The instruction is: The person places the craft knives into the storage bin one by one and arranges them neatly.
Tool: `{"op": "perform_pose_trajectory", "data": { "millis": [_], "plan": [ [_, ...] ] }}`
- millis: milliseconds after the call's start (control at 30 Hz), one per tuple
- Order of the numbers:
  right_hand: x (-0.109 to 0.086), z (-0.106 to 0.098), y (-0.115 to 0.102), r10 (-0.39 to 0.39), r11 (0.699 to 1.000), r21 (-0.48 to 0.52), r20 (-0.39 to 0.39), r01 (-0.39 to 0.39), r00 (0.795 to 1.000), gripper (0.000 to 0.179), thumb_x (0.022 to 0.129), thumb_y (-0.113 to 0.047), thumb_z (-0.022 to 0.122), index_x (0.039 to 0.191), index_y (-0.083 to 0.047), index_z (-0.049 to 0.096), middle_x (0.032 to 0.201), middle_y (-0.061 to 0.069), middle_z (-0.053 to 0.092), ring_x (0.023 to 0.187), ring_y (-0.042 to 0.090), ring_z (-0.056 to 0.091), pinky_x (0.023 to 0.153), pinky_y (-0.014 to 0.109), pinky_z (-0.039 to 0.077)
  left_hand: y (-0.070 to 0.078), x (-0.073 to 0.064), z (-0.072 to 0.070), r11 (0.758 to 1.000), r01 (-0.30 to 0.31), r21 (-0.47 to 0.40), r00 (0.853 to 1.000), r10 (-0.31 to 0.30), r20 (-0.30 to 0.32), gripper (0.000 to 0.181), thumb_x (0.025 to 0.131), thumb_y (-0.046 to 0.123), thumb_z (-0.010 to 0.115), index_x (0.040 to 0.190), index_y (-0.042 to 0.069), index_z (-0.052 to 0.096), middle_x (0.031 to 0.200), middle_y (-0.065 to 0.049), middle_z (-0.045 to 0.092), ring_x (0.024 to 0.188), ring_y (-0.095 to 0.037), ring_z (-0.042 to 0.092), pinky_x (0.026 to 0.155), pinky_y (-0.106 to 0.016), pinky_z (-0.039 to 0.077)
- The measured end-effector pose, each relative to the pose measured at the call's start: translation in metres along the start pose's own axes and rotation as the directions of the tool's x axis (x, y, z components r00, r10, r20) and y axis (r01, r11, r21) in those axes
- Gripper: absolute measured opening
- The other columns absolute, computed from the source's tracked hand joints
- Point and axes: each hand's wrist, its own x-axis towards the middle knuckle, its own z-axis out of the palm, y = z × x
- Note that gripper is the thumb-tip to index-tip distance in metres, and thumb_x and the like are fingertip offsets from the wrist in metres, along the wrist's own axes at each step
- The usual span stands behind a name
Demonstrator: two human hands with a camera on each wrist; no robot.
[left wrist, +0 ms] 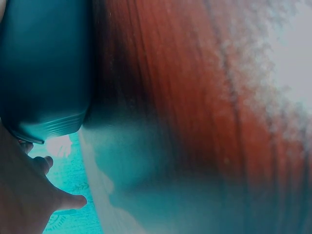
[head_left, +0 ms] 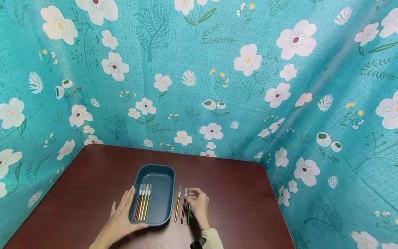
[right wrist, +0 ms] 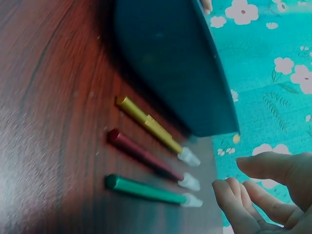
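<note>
A dark blue tray [head_left: 161, 204] holds several capped craft knives [head_left: 143, 204] side by side along its left part. My left hand [head_left: 119, 221] rests against the tray's left side, fingers extended, thumb over the near rim. To the right of the tray lie three craft knives with clear caps: one gold [right wrist: 151, 124], one red [right wrist: 144, 153] and one green [right wrist: 146, 190]. Over the cap ends of the red and green ones hovers my right hand [head_left: 199, 205]. In the right wrist view its thumb and fingers are bent but apart, with nothing between them.
The dark reddish-brown wooden table [head_left: 236, 207] extends on both sides of the tray. Teal floral cloth [head_left: 192, 86] hangs behind the table and along its sides. A dark wrist device [head_left: 198, 243] sits at the right sleeve.
</note>
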Motion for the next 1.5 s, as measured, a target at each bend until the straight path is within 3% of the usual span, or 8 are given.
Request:
{"op": "perform_pose_trajectory", "data": {
  "millis": [333,567,767,1100,1300,1500],
  "plan": [
    [-0.001,-0.005,0.022,0.063,0.998,0.007,-0.018,-0.063,0.998,0.025,0.075,0.009,0.085,0.097,0.000,0.078,0.084,0.008,0.076,0.064,0.002,0.064,0.053,0.020,0.055,-0.001,0.001,0.000,1.000,-0.009,-0.022,1.000,0.009,-0.006,0.144,0.066,0.067,0.092,0.171,0.015,0.010,0.174,-0.021,0.016,0.154,-0.054,0.018,0.103,-0.092,0.009],
    [-0.007,-0.002,0.034,0.069,0.998,0.015,-0.040,-0.068,0.997,0.029,0.072,0.012,0.085,0.097,0.001,0.077,0.088,0.011,0.077,0.071,0.013,0.071,0.064,0.020,0.055,0.000,0.000,-0.001,1.000,0.010,-0.014,1.000,-0.009,0.010,0.145,0.065,0.069,0.092,0.171,0.015,0.010,0.174,-0.021,0.016,0.155,-0.053,0.017,0.105,-0.091,0.008],
    [-0.012,0.006,0.040,0.092,0.995,0.028,-0.049,-0.091,0.995,0.035,0.070,0.008,0.090,0.102,0.001,0.077,0.094,0.012,0.078,0.080,0.024,0.078,0.072,0.030,0.062,0.000,0.001,-0.001,1.000,0.007,-0.002,1.000,-0.007,0.012,0.145,0.066,0.070,0.091,0.172,0.016,0.009,0.174,-0.020,0.016,0.155,-0.053,0.018,0.105,-0.091,0.009],
    [-0.016,0.017,0.046,0.090,0.996,-0.014,-0.106,-0.092,0.990,0.036,0.070,0.008,0.091,0.101,-0.002,0.078,0.091,0.007,0.078,0.078,0.020,0.076,0.070,0.034,0.062,-0.001,0.001,0.000,1.000,0.010,-0.007,1.000,-0.010,0.007,0.145,0.065,0.071,0.091,0.171,0.015,0.010,0.174,-0.020,0.017,0.155,-0.054,0.018,0.105,-0.091,0.008],
    [-0.012,0.018,0.047,0.055,0.997,-0.051,-0.122,-0.061,0.991,0.038,0.068,0.013,0.078,0.102,-0.003,0.079,0.090,0.005,0.078,0.076,0.017,0.074,0.068,0.030,0.060,-0.001,0.001,0.000,1.000,0.014,-0.015,1.000,-0.014,0.011,0.145,0.065,0.070,0.091,0.172,0.016,0.009,0.174,-0.020,0.016,0.155,-0.054,0.017,0.105,-0.091,0.007],
    [-0.009,0.016,0.044,0.080,0.994,-0.060,-0.127,-0.088,0.989,0.047,0.067,0.011,0.072,0.112,-0.002,0.079,0.088,0.005,0.079,0.075,0.013,0.074,0.070,0.029,0.061,0.000,0.002,0.000,1.000,0.018,-0.019,1.000,-0.018,0.016,0.145,0.065,0.070,0.092,0.171,0.015,0.010,0.175,-0.020,0.016,0.155,-0.054,0.017,0.105,-0.091,0.007]
  ]
}}
